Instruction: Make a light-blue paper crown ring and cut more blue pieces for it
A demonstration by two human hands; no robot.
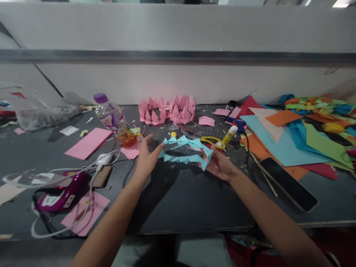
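A light blue folded-paper ring (185,159) with pointed edges is held between my two hands, above the dark table. My left hand (147,155) grips its left end, thumb against the paper. My right hand (218,163) has hold of the right end, with fingers partly behind the paper. Just beyond the ring are a yellow cap (173,134), red-handled scissors (189,132) and scissors with yellow handles (213,141). Two pink paper crowns (167,111) stand side by side near the wall.
On the left are a tilted bottle (111,118), pink paper (88,143), a purple device (63,193) and tangled cables. To the right lie a glue stick (229,135), a glue gun (236,124), coloured sheets (275,139) and a phone (289,183). The table's front edge (194,230) runs below.
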